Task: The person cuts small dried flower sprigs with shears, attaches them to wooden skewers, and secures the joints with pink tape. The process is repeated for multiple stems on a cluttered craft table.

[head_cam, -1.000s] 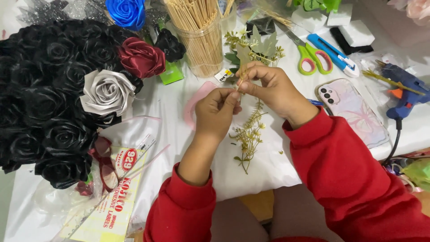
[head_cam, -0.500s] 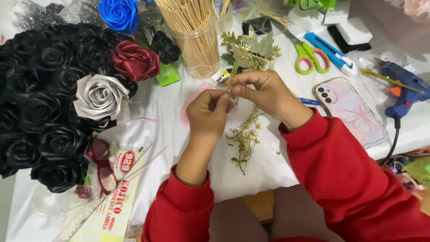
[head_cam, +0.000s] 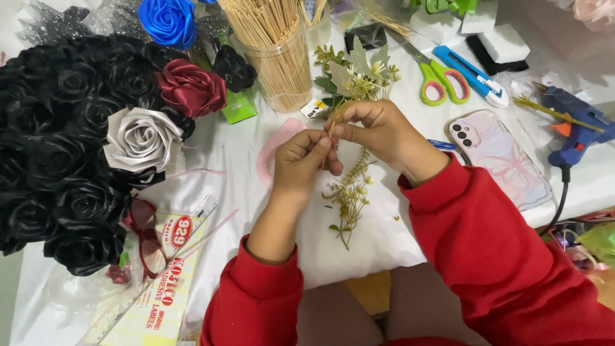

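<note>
2 hands meeting, left hand, right hand, pinching sprig

Bare left hand and right hand, no rings or gloves. Red sweatshirt, thick fleecy fabric, long sleeves pushed up, ribbed cuffs bunched: left below the phone, right beside it.

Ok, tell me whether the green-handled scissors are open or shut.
Shut. The green-handled scissors lie flat on the white table cover, blades closed together in one line and the two handle loops side by side.
</note>
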